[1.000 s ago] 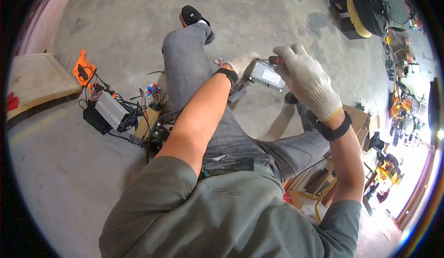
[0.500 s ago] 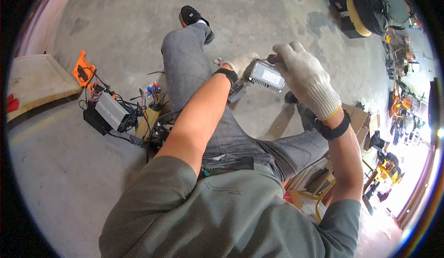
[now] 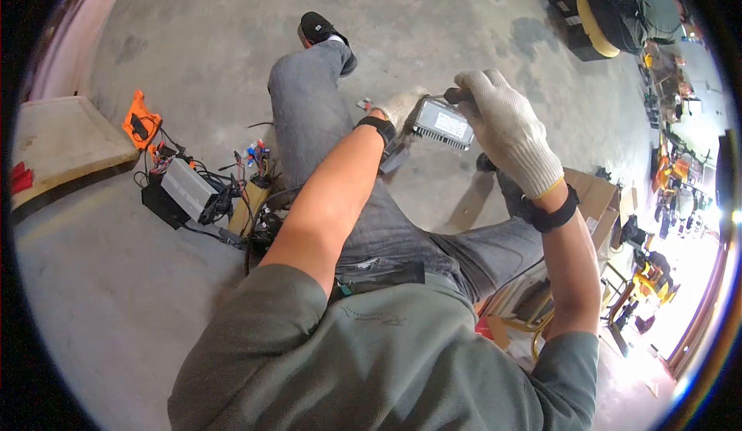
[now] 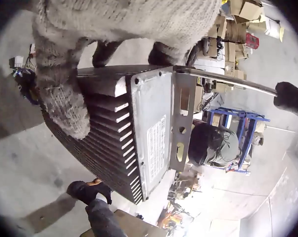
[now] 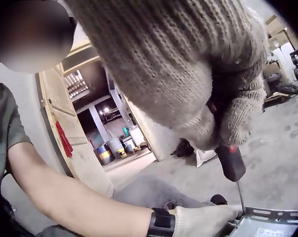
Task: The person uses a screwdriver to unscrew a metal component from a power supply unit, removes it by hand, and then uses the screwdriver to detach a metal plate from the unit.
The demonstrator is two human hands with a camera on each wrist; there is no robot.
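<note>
A silver finned metal box [image 3: 444, 124] with a white label is held up over the person's legs. The gloved left hand [image 3: 403, 108] grips its side; in the left wrist view, gloved fingers [image 4: 65, 106] lie over the dark fins of the box [image 4: 151, 133]. The gloved right hand [image 3: 506, 126] grips a screwdriver's dark handle [image 3: 456, 96]. In the left wrist view the metal shaft [image 4: 228, 80] reaches the corner of the box beside a slotted bracket [image 4: 182, 123]. From the right wrist view, the right hand [image 5: 188, 64] curls round the handle [image 5: 231, 163], its shaft pointing down at the bracket's end.
Left of the legs, a silver unit [image 3: 188, 190] with tangled cables lies on the floor near an orange piece [image 3: 141, 120] and a pale board [image 3: 69, 137]. A cardboard box [image 3: 591, 195] stands at the right. Another person [image 3: 618, 14] is at the upper right.
The right hand has shifted slightly left and up with the screwdriver, whose handle has turned so its red part no longer shows. The left hand and box have barely moved.
</note>
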